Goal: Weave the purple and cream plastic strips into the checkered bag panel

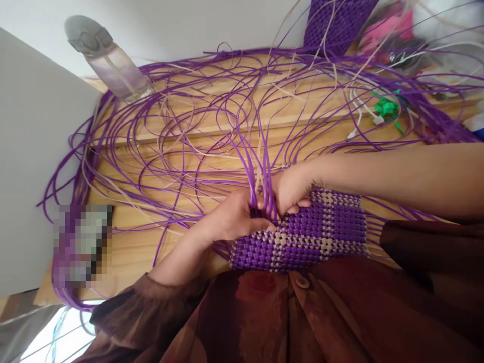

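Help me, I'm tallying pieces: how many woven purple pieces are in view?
2: the beige-banded woven piece at the left hand and right hand; the plain woven piece at the top, right of centre, cut off by the frame. Others may be hidden.

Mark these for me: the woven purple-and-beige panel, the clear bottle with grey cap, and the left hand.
Woven purple-and-beige panel [314,229]: head view, purple weave near its middle.
Clear bottle with grey cap [116,69]: head view, transparent body below the cap.
Left hand [233,216]: head view, back of the hand.
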`<state>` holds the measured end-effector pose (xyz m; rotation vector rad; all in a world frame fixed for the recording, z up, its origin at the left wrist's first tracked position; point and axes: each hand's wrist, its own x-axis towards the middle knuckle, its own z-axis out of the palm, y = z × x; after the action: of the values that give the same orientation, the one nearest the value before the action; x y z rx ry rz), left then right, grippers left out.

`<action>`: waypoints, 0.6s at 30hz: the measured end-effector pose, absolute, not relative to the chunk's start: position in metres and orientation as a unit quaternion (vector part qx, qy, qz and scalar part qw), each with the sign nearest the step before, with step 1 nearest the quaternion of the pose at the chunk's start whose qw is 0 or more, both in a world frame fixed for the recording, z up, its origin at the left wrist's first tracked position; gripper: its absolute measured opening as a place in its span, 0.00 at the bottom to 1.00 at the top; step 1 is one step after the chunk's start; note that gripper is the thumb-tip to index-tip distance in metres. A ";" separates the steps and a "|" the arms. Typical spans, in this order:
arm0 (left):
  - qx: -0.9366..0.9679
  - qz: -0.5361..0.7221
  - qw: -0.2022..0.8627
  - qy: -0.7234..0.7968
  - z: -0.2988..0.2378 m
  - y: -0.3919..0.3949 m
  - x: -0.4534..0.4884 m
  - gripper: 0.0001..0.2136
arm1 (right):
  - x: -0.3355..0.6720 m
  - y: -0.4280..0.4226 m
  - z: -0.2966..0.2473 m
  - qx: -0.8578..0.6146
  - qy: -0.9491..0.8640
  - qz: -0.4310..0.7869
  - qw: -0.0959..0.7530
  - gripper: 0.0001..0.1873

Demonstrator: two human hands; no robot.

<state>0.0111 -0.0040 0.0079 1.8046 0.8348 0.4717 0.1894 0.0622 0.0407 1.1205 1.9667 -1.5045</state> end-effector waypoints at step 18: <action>0.722 0.193 0.558 0.361 0.012 -0.010 0.012 0.07 | 0.207 0.078 0.054 0.438 0.617 -0.630 0.173 0.15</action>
<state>0.0121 -0.0099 0.0124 1.7021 0.8522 0.4563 0.2072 0.0779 0.0538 1.2415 1.7508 -1.7877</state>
